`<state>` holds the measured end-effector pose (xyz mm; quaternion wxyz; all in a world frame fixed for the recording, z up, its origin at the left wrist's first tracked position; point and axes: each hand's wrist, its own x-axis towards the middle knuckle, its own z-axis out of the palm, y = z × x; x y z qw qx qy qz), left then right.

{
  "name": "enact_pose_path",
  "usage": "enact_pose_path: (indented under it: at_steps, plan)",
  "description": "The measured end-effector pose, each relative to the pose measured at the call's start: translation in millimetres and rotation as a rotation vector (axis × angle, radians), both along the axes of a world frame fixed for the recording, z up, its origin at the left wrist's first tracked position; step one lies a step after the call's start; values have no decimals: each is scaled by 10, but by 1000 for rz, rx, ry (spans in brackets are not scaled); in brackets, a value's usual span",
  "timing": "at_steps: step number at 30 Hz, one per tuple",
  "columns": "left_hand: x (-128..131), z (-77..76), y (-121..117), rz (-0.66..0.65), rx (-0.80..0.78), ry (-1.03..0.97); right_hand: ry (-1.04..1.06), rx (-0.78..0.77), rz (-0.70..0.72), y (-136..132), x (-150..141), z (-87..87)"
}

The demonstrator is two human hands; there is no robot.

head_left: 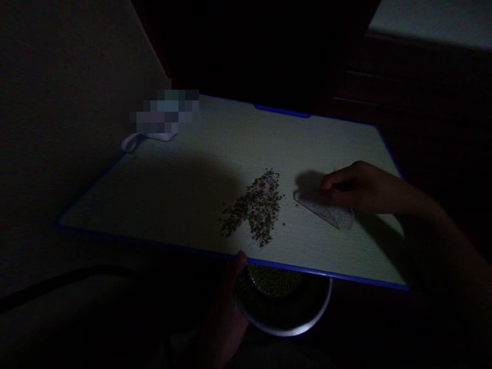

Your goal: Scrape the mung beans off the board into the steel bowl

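Observation:
On the pale tabletop (184, 205) lies a loose heap of small green beans mixed with whitish grains (261, 205). To the right of the heap, my right hand (357, 189) pinches a clear plastic protractor (326, 215), its straight edge facing the heap and close to the surface. Below the table's near edge my left hand (232, 302) grips the left side of a metal bowl (303, 328), with the thumb up at the table edge. Green beans (274, 282) fill the bottom of the bowl. The tabletop hides the bowl's far part, and most left fingers are in shadow.
The tabletop has a blue rim (154, 244). At its far left corner stands a blurred-out item with a whitish strap loop (130, 142). A wall (69, 102) rises on the left. A dark curved bar (69, 277) shows at lower left. The room is very dim.

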<state>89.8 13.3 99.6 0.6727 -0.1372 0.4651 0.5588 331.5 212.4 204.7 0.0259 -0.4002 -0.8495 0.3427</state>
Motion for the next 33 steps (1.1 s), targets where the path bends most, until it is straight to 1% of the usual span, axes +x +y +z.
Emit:
enact_pose_path:
  at_steps: [4, 7, 12, 16, 19, 22, 24, 28, 33]
  plan:
    - [12, 4, 1, -12, 12, -54, 3, 8, 34, -20, -19, 16]
    - [30, 41, 13, -15, 43, -40, 7, 22, 50, -26, -67, 9]
    - [19, 78, 25, -18, -4, -20, 15, -20, 65, -28, -115, -8]
    - [-2, 55, 8, -64, 64, -22, 12, -40, 81, -18, -97, 10]
    - [-5, 35, -6, -104, 88, -10, -4, -113, 113, -34, -102, 33]
    - [-3, 9, -17, -93, 83, 8, -22, -202, 205, -85, -144, 44]
    - [-3, -9, -22, -83, 96, 3, -37, -227, 232, -113, -174, 37]
    - [-4, -32, -22, -78, 117, 0, -40, -168, 191, -88, -163, -13]
    - [-9, -65, -41, -81, 99, -9, -22, -41, 77, 24, -35, -56]
